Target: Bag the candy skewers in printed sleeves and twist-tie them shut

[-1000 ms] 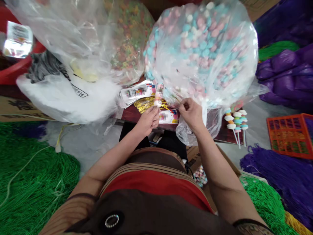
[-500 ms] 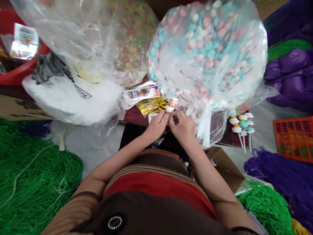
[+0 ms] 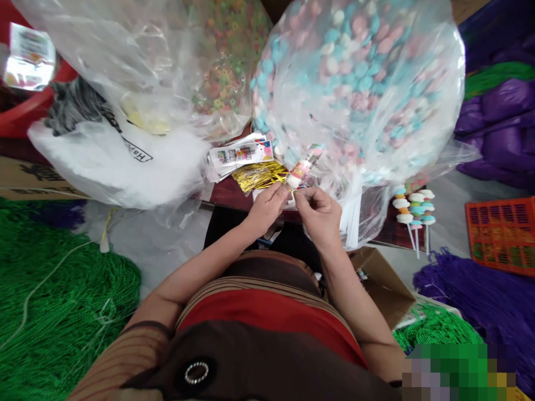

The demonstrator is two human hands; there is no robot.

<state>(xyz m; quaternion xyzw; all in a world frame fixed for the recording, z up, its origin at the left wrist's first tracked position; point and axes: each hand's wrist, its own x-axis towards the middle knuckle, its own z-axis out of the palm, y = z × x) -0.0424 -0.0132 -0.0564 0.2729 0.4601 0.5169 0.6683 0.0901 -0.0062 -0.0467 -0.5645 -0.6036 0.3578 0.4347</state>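
My left hand point(image 3: 268, 207) is closed round the lower end of a clear printed wrapper with candy in it point(image 3: 301, 167), which points up and to the right. Close beside it, my right hand point(image 3: 320, 213) pinches at the wrapper's base, where a bit of gold tie shows between the hands. What exactly the right fingertips hold is too small to tell. Just beyond the hands lie a bunch of gold twist ties point(image 3: 259, 175) and a stack of printed wrappers point(image 3: 240, 154). White sticks point(image 3: 353, 214) lie right of my right hand.
A big bag of pink, blue and white candies point(image 3: 359, 83) stands behind, with a bag of coloured rings point(image 3: 225, 83) and a white bag point(image 3: 137, 172) to its left. Candy skewers point(image 3: 416, 209) lie at the right table edge. An open carton point(image 3: 380, 287) stands below.
My right hand has moved slightly right, away from the left. The wrapped candy leans further right and more of it shows. The view has shifted a little.
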